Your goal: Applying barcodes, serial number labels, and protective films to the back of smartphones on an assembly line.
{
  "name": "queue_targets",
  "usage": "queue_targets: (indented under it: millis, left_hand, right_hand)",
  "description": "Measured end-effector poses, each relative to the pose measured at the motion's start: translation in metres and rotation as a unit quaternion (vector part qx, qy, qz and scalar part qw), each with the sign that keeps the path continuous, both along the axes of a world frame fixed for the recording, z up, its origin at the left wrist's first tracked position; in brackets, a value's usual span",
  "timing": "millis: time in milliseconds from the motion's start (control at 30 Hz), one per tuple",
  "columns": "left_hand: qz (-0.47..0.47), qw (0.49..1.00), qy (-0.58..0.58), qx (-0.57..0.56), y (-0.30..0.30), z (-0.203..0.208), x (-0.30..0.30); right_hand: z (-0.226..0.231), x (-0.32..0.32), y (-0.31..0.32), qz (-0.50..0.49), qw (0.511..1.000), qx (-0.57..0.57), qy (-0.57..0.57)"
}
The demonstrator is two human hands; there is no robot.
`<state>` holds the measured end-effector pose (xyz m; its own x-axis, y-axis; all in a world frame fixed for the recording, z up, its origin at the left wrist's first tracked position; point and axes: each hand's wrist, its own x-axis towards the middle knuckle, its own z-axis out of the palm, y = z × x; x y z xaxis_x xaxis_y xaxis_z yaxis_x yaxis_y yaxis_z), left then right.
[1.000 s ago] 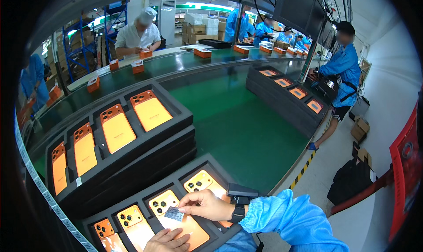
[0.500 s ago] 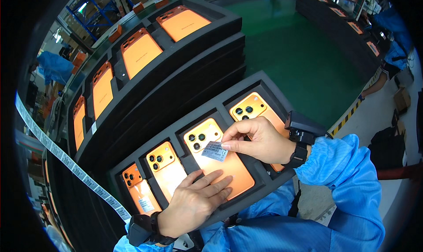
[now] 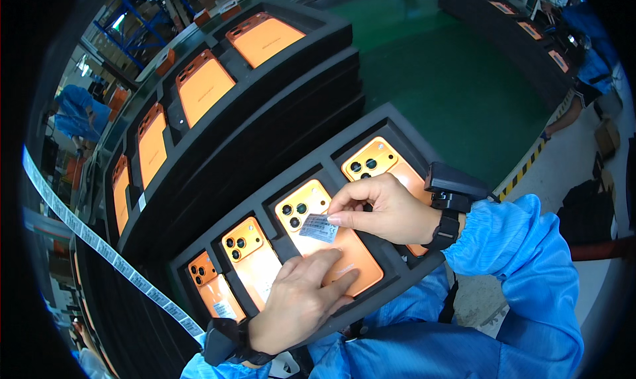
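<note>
My right hand (image 3: 394, 215) is closed in a pinch on one edge of a small silver-grey printed label (image 3: 318, 228). The label hangs over the back of an orange smartphone (image 3: 366, 254), just under its camera lenses. My left hand (image 3: 298, 305) is on the lower part of that phone, fingers apart and slightly bent, holding nothing. This phone lies back up in a slot of a black foam tray (image 3: 317, 169). Other orange phones fill the slots beside it, one (image 3: 372, 155) partly behind my right hand. The leftmost phone (image 3: 213, 287) carries a label near its bottom.
Beyond the tray rises a stack of black foam trays (image 3: 318, 81), the top one holding orange phones (image 3: 205, 87). A long strip of labels (image 3: 99, 242) runs down the left side. Co-workers in blue are at far left (image 3: 83, 110) and far right (image 3: 599, 64).
The fingers of my left hand have bent and moved slightly right over the phone. My right hand and the label have shifted slightly left.
</note>
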<state>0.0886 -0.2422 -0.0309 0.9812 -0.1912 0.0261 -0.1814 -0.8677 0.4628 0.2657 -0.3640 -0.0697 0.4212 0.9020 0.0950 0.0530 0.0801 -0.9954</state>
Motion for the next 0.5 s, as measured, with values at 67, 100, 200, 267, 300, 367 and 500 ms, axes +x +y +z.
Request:
queue_targets:
  millis: [67, 100, 200, 267, 300, 367, 500]
  left_hand:
    - [0.015, 1.0, -0.004, 0.007, -0.007, -0.001, 0.008]
    - [0.02, 0.999, -0.002, -0.026, -0.007, -0.006, 0.009]
    - [0.01, 0.998, 0.032, -0.054, -0.009, -0.007, 0.018]
    - [-0.006, 0.998, 0.032, -0.06, -0.008, -0.01, 0.021]
    - [-0.019, 0.997, 0.031, -0.065, -0.007, -0.011, 0.022]
    - [-0.026, 0.996, 0.024, -0.083, -0.004, -0.016, 0.024]
    - [-0.054, 0.991, -0.01, -0.121, 0.003, -0.022, 0.028]
  right_hand:
    - [-0.002, 0.001, 0.001, -0.003, 1.0, 0.003, 0.0]
    - [-0.002, 0.001, 0.002, -0.003, 1.0, 0.008, 0.003]
    - [-0.002, 0.001, 0.003, 0.001, 1.0, 0.012, 0.005]
    - [-0.001, 0.002, 0.003, 0.001, 1.0, 0.01, -0.004]
    - [-0.001, 0.002, 0.003, 0.004, 1.0, 0.01, -0.014]
    - [-0.002, 0.002, 0.003, -0.001, 1.0, 0.013, -0.015]
    - [-0.002, 0.003, 0.004, -0.006, 0.999, 0.013, -0.032]
